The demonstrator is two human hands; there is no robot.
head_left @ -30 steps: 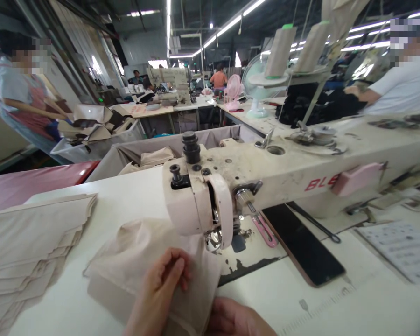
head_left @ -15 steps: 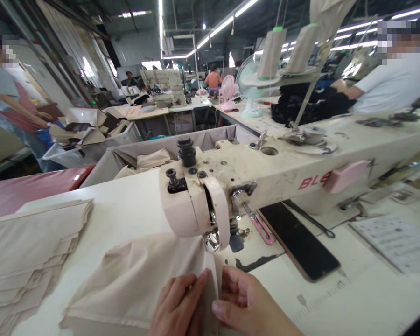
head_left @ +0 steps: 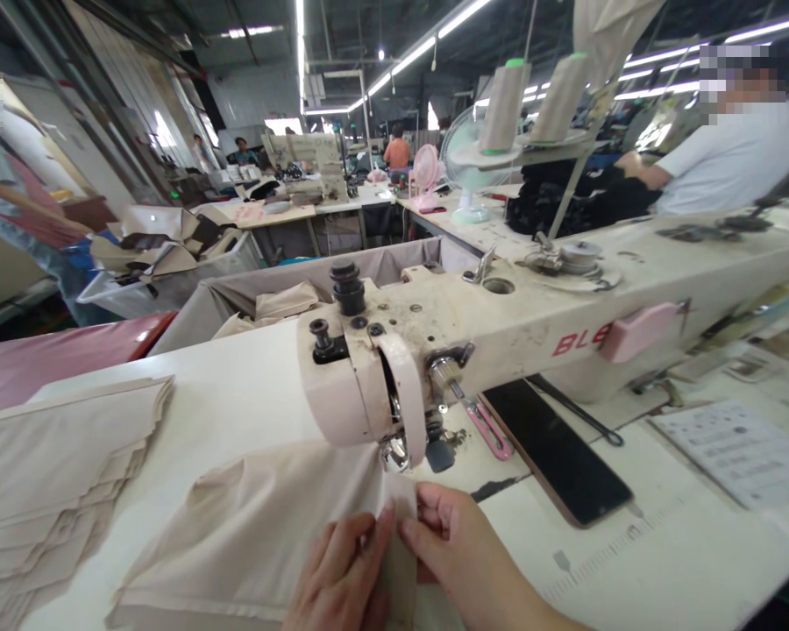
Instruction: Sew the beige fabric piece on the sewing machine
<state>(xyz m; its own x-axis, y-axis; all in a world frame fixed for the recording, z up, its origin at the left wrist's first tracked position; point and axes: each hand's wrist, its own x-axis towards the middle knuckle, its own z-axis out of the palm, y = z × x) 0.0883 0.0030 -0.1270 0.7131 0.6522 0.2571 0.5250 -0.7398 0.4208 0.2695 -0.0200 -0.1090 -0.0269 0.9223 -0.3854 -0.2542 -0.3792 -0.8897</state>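
Observation:
A beige fabric piece (head_left: 256,517) lies rumpled on the white table, its right edge running up to the presser foot (head_left: 395,452) of a sewing machine (head_left: 342,394). My left hand (head_left: 345,570) is closed on the fabric just below the foot, fingers bent and pressed together; its thumb is hidden. Close beside it, my right hand (head_left: 453,543) pinches the fabric's right edge between thumb and fingers. The needle itself is too small to make out.
Stacked beige fabric pieces (head_left: 59,473) lie at left. A smartphone (head_left: 558,456), pink thread snips (head_left: 490,429) and a printed sheet (head_left: 720,447) lie right of the machine head. Behind stands a cloth-lined bin (head_left: 237,294). A person in a white shirt (head_left: 729,162) sits at back right.
My right hand has moved slightly up towards the presser foot, its thumb now higher on the fabric edge. That edge, upright before, lies flatter. The person at far left has shifted.

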